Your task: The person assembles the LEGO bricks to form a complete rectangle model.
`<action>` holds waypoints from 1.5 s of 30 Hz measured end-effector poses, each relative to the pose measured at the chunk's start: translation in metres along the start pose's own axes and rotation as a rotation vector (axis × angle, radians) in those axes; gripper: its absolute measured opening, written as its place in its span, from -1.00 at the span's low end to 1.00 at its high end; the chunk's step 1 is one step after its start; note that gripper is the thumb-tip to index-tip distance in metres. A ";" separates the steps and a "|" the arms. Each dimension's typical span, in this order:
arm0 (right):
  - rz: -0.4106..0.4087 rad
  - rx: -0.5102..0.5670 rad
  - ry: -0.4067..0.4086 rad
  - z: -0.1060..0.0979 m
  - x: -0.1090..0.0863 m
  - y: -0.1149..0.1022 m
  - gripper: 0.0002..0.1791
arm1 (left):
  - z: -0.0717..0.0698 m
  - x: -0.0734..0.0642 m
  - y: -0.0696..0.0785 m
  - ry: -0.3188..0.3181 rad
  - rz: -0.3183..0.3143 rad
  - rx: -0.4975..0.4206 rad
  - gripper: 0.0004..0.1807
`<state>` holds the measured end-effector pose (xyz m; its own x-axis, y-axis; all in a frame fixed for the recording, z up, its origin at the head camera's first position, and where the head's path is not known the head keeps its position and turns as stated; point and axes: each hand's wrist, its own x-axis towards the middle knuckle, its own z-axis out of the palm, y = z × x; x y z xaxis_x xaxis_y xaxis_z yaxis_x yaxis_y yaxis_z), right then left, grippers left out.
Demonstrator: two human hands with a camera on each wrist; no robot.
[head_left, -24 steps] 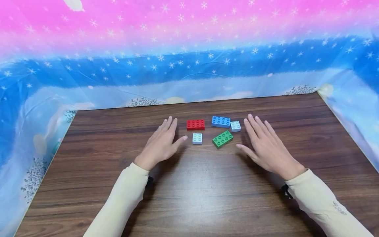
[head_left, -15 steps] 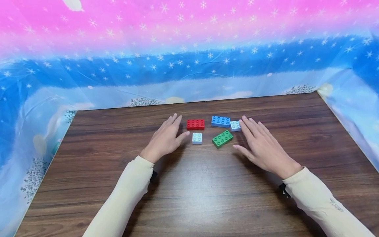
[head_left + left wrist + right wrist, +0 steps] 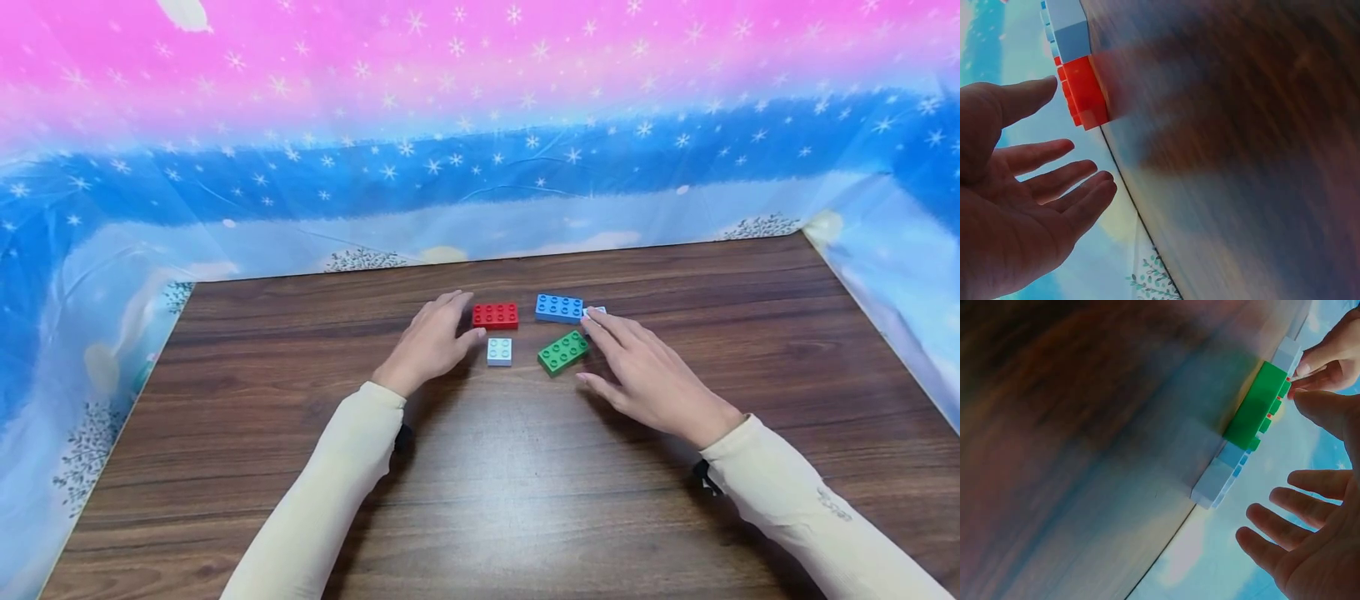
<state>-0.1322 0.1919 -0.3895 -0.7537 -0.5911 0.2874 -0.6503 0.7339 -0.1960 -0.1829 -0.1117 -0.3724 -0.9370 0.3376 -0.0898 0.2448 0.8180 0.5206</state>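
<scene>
1. Brown table [image 3: 510, 517] carried five bricks, studs up.
2. Right sleeve [image 3: 765, 500] bore a dark mark [image 3: 832, 503], too small to read.
3. Right hand [image 3: 652, 379]: fingers loosely extended, gripped nothing; fingertips partly hid the right white brick [image 3: 598, 311].
4. Left hand [image 3: 431, 342]: fingers relaxed, thumb apart, held nothing; just left of red brick [image 3: 495, 317].
5. Red brick and blue brick [image 3: 558, 308]: long axes ran left-right.
6. Green brick [image 3: 564, 352] lay diagonally, far end toward right hand.
7. Left white brick [image 3: 499, 352], square, sat nearer than red, beside left thumb.
</scene>
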 end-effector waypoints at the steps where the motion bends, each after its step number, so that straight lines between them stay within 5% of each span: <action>1: 0.005 0.004 -0.005 0.000 0.001 0.000 -0.20 | 0.001 0.001 0.000 0.003 0.002 -0.004 -0.31; 30: 0.074 0.090 -0.076 0.004 0.021 -0.004 -0.37 | 0.009 0.024 0.008 0.052 0.011 -0.037 -0.59; 45: 0.109 0.136 -0.104 0.004 0.027 -0.003 -0.43 | 0.001 0.016 -0.005 0.086 -0.013 -0.047 -0.66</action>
<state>-0.1506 0.1726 -0.3852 -0.8217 -0.5469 0.1600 -0.5655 0.7480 -0.3474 -0.1988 -0.1094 -0.3772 -0.9584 0.2844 -0.0241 0.2229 0.7986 0.5591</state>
